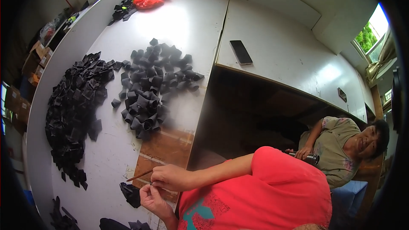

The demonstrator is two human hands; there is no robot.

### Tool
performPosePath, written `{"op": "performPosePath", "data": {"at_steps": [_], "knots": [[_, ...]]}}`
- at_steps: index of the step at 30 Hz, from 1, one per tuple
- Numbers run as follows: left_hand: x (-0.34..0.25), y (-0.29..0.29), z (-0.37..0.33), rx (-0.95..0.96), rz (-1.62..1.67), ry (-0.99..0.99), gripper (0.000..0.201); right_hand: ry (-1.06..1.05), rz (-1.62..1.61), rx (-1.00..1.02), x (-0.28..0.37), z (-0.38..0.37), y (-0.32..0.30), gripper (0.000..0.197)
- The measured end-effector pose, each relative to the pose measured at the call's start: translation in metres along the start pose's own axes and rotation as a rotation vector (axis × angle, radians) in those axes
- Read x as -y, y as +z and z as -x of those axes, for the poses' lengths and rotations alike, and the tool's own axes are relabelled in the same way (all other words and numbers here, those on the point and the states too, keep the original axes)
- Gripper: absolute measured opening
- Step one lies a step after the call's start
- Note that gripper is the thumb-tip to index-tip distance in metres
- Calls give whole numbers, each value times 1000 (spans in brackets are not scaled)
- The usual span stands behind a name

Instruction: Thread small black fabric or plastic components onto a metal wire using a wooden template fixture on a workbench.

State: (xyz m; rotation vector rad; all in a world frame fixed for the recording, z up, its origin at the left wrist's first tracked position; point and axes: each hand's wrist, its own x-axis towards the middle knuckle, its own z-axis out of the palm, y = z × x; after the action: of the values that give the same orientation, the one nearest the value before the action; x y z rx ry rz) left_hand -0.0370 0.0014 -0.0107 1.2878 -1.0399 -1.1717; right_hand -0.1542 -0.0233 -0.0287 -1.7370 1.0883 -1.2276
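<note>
My right hand (171,177) is closed on a thin brown pointed stick (139,175), whose tip points left over the table. Just below it my left hand (155,201) is pinched shut, its fingertips meeting those of the right. Whatever the left fingers grip is too small to make out. Beside the left hand lies a small heap of black fabric pieces (131,194). A brown board (167,148) lies under and beyond my hands. Past it, many curled black fabric pieces (147,102) are piled loosely.
A larger heap of flat black pieces (76,110) runs along the table's left wall. Red plastic bags (149,1) lie at the far end. A phone (241,52) rests on the white table (281,55) at right. Another person (334,149) sits at right, holding a metal flask (312,158).
</note>
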Motion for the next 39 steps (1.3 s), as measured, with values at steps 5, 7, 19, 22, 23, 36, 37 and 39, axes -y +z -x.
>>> {"op": "performPosePath", "data": {"at_steps": [5,7,19,22,23,36,37,39], "knots": [[23,2,4,-163,-147,148,3,-110,302,80,-3,5,6,11],[24,0,-2,-236,-163,234,9,-178,400,76,-5,5,9,11],[1,-12,-2,-85,-49,-41,11,929,-1230,95,10,0,-4,9],[-1,-3,3,-148,-268,80,8,934,-1376,163,12,-6,-11,7],[-7,2,3,-129,-70,62,9,888,-1291,203,15,-11,-13,9],[-40,-24,-45,223,1264,-592,17,430,-602,466,23,-81,-35,31],[-26,-26,-44,274,1201,-572,15,575,-767,519,14,-81,-30,31],[-11,-23,-39,388,1169,-452,14,494,-761,505,15,-73,-30,31]]}}
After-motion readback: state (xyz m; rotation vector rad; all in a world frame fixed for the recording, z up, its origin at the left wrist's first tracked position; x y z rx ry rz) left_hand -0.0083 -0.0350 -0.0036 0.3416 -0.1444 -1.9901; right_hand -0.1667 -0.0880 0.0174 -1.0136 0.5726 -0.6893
